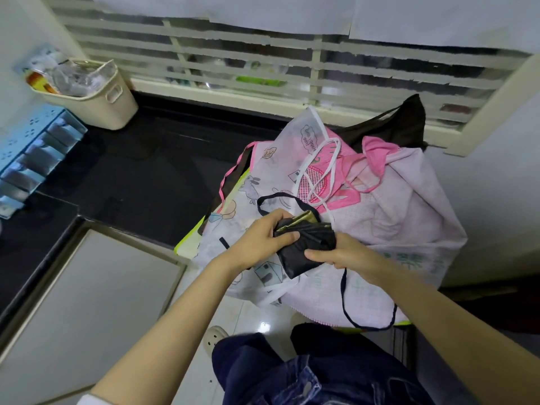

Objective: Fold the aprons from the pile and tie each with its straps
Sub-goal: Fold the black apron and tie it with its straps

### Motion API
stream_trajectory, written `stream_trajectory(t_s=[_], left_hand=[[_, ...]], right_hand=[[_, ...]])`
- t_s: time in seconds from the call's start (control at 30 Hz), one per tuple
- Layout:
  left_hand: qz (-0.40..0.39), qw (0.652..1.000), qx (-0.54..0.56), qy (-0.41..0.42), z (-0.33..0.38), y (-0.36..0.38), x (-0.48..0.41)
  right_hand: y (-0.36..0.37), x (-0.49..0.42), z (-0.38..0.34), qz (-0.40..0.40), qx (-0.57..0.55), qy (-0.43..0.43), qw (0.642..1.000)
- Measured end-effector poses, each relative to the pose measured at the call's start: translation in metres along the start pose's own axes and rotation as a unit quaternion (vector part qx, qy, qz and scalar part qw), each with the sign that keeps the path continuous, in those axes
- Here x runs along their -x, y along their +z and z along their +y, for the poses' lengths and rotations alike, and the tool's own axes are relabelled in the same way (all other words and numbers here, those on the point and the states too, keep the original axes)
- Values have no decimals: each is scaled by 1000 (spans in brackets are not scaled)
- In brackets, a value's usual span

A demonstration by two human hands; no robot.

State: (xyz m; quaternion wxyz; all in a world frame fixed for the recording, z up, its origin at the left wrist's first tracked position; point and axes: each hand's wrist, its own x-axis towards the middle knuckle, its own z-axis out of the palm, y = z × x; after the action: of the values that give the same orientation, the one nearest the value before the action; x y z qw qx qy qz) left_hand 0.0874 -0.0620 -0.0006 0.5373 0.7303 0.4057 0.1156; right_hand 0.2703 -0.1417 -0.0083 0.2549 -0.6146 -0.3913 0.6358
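A small folded black apron [306, 247] with a gold-coloured edge is held above the pile. My left hand [263, 238] grips its left side, thumb on top. My right hand [342, 252] grips its right side, thumb pressed on the fold. One black strap [277, 197] loops up behind the bundle; another black strap [346, 302] hangs down below my right hand. Underneath lies the pile of aprons [380, 206]: a white printed one, pink-and-white ones and a dark one at the back.
A black counter [131, 171] stretches to the left, with a cream basket [96, 97] of clutter and a blue rack [29, 159] at its far left. A barred window [263, 68] runs behind. White cabinet front and tiled floor lie below.
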Motion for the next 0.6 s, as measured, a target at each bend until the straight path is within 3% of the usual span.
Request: stream_trajectory(t_s=[0.17,0.3,0.43,0.53,0.6], left_hand=[[-80,996,-29,35,30,-4,-2],[-115,988,61,-83,51,-26,-5],[-192,977,60,-67,55,-36,-8],[-167,972,160,-45,50,-27,-11],[-96,966,237,-44,48,-8,-14]], right_hand=[[-11,12,-5,-31,8,0,999],[-25,21,-7,-38,-17,-18,999],[-30,28,-8,-69,-4,-32,997],[-33,28,-8,-70,-31,-45,996],[-34,26,-9,-81,-61,-55,993]])
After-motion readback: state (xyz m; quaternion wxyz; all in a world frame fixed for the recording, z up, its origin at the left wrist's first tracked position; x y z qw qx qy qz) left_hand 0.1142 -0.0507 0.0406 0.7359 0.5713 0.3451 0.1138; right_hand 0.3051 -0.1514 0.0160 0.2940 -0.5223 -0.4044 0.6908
